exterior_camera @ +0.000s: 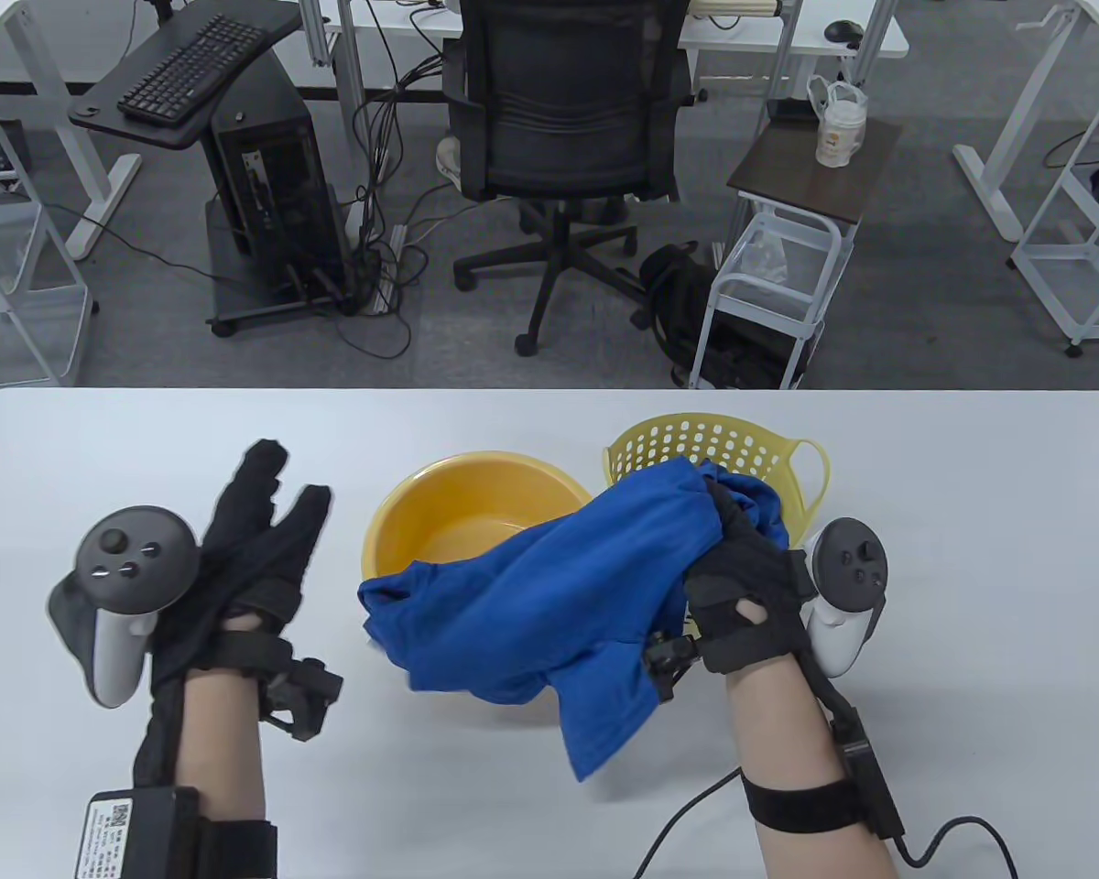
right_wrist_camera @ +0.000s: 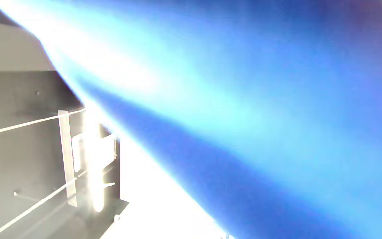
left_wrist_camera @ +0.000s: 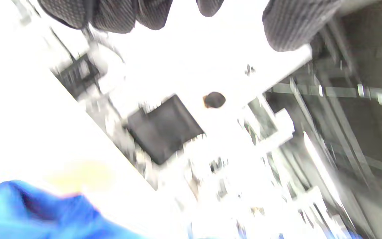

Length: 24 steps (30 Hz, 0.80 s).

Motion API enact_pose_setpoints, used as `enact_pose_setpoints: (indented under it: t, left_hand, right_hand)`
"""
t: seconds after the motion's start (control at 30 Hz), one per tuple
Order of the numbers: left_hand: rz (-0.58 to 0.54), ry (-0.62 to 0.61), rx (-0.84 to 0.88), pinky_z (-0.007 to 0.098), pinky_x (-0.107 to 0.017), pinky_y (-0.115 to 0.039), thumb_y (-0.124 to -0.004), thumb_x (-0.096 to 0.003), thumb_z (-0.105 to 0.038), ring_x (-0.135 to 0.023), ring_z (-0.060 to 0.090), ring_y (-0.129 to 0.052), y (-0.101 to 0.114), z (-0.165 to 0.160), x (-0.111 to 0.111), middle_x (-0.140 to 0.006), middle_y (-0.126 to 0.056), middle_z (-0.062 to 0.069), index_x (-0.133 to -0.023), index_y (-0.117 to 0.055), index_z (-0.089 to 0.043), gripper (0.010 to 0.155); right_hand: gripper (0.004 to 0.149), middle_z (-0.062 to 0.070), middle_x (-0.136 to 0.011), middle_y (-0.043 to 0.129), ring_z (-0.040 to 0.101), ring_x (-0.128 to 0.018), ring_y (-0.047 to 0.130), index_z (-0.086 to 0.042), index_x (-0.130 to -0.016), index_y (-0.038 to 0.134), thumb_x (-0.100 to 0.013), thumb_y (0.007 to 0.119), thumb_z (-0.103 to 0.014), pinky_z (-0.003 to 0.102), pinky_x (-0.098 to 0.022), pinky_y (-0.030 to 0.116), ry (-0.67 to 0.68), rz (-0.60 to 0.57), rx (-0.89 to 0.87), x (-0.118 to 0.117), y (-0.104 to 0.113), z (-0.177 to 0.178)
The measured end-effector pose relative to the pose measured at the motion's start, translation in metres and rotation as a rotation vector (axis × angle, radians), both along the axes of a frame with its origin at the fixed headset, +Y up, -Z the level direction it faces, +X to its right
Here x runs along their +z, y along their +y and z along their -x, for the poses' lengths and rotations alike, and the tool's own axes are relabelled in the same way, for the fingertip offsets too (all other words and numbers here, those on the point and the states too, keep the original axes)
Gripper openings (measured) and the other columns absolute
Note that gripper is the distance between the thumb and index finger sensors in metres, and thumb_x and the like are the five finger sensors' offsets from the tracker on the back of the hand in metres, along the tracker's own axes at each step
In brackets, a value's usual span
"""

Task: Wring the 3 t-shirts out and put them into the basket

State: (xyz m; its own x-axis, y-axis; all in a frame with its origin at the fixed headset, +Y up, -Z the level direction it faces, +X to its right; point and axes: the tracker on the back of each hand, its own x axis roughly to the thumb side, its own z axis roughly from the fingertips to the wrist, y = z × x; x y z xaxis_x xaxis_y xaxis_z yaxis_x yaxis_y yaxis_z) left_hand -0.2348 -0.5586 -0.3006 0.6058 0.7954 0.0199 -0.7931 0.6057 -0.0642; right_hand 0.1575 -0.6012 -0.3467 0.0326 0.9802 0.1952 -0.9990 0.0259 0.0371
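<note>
A blue t-shirt (exterior_camera: 531,604) hangs in a loose bundle above the table, draped in front of the yellow basin (exterior_camera: 440,513) and over the front of the yellow perforated basket (exterior_camera: 696,444). My right hand (exterior_camera: 737,558) grips the shirt's upper right part beside the basket. The cloth (right_wrist_camera: 244,116) fills most of the right wrist view. My left hand (exterior_camera: 266,522) is off to the left above the bare table, fingers straight, holding nothing. Its fingertips (left_wrist_camera: 118,16) show at the top of the blurred left wrist view, with a corner of the shirt (left_wrist_camera: 28,212) at the bottom left.
The white table (exterior_camera: 971,549) spreads wide on both sides. Beyond its far edge stand an office chair (exterior_camera: 568,137), a small white cart (exterior_camera: 778,275) and a computer stand (exterior_camera: 266,183). A cable (exterior_camera: 696,815) trails from my right wrist.
</note>
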Motion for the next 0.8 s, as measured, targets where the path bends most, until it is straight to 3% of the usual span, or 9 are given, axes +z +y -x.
enact_pose_setpoints:
  t: [0.13, 0.23, 0.37, 0.43, 0.5, 0.53, 0.67, 0.73, 0.8]
  left_hand:
    - [0.149, -0.321, -0.273, 0.076, -0.072, -0.047, -0.084, -0.0524, -0.071, -0.106, 0.069, -0.029, -0.026, -0.092, 0.006, -0.126, -0.015, 0.035, -0.120, -0.008, -0.018, 0.115]
    - [0.148, -0.380, -0.402, 0.079, -0.071, -0.046, -0.086, -0.0481, -0.073, -0.102, 0.073, -0.021, -0.049, -0.148, 0.012, -0.120, -0.002, 0.039, -0.113, 0.006, -0.013, 0.128]
    - [0.053, -0.299, -0.316, 0.080, -0.069, -0.043, -0.089, -0.0467, -0.071, -0.100, 0.074, -0.017, -0.071, -0.179, 0.003, -0.117, 0.003, 0.039, -0.110, 0.011, -0.015, 0.131]
    - [-0.001, -0.214, -0.190, 0.078, -0.070, -0.044, -0.089, -0.0507, -0.067, -0.102, 0.071, -0.022, -0.079, -0.180, -0.004, -0.120, -0.004, 0.036, -0.116, -0.003, -0.029, 0.114]
    - [-0.069, -0.157, -0.047, 0.076, -0.068, -0.052, -0.076, -0.0604, -0.059, -0.103, 0.068, -0.036, -0.087, -0.173, -0.015, -0.124, -0.025, 0.030, -0.116, -0.036, -0.041, 0.071]
    - [-0.071, -0.122, 0.069, 0.074, -0.066, -0.059, -0.072, -0.0616, -0.058, -0.102, 0.066, -0.047, -0.093, -0.164, -0.021, -0.125, -0.037, 0.028, -0.114, -0.044, -0.042, 0.062]
    - [-0.035, -0.140, 0.540, 0.058, -0.065, -0.079, -0.073, -0.0637, -0.053, -0.096, 0.053, -0.075, -0.106, -0.129, -0.039, -0.122, -0.051, 0.023, -0.113, -0.044, -0.041, 0.059]
    - [-0.151, -0.164, 0.620, 0.048, -0.062, -0.088, -0.075, -0.0633, -0.053, -0.091, 0.044, -0.087, -0.097, -0.109, -0.045, -0.118, -0.062, 0.020, -0.112, -0.045, -0.041, 0.059]
    - [-0.232, -0.215, 0.690, 0.042, -0.065, -0.088, -0.074, -0.0648, -0.055, -0.094, 0.037, -0.088, -0.088, -0.097, -0.046, -0.119, -0.062, 0.014, -0.113, -0.042, -0.041, 0.059]
  right_hand:
    - [0.040, 0.043, -0.097, 0.072, 0.077, -0.072, 0.075, -0.004, -0.095, 0.073, -0.063, 0.075, -0.028, 0.082, -0.040, 0.068, 0.003, -0.015, -0.197, 0.014, 0.010, 0.003]
    - [0.040, 0.041, -0.098, 0.070, 0.076, -0.073, 0.074, -0.005, -0.096, 0.070, -0.064, 0.073, -0.029, 0.081, -0.041, 0.068, 0.067, -0.061, -0.249, 0.029, 0.024, 0.007]
    - [0.040, 0.040, -0.099, 0.069, 0.075, -0.077, 0.071, -0.005, -0.097, 0.069, -0.064, 0.072, -0.030, 0.082, -0.042, 0.065, 0.257, -0.034, -0.366, 0.048, 0.033, 0.023]
    - [0.041, 0.040, -0.098, 0.069, 0.074, -0.079, 0.067, -0.005, -0.097, 0.068, -0.064, 0.072, -0.029, 0.080, -0.044, 0.062, 0.313, -0.033, -0.413, 0.052, 0.033, 0.032]
    - [0.041, 0.040, -0.098, 0.069, 0.073, -0.081, 0.066, -0.005, -0.096, 0.069, -0.063, 0.073, -0.030, 0.079, -0.046, 0.062, 0.297, -0.067, -0.408, 0.054, 0.034, 0.035]
    - [0.041, 0.039, -0.098, 0.069, 0.072, -0.082, 0.066, -0.005, -0.095, 0.070, -0.063, 0.074, -0.030, 0.079, -0.047, 0.063, 0.273, -0.101, -0.385, 0.054, 0.035, 0.034]
    - [0.042, 0.044, -0.101, 0.062, 0.074, -0.086, 0.052, 0.001, -0.093, 0.075, -0.062, 0.078, -0.028, 0.081, -0.052, 0.043, 0.120, -0.156, -0.274, 0.052, 0.039, 0.019]
    - [0.044, 0.048, -0.106, 0.040, 0.079, -0.085, 0.026, 0.001, -0.093, 0.076, -0.062, 0.077, -0.029, 0.087, -0.045, 0.025, 0.017, -0.155, -0.179, 0.044, 0.035, 0.010]
    - [0.046, 0.049, -0.107, 0.031, 0.082, -0.082, 0.019, 0.001, -0.097, 0.074, -0.062, 0.077, -0.029, 0.088, -0.042, 0.023, -0.020, -0.117, -0.160, 0.035, 0.027, 0.006]
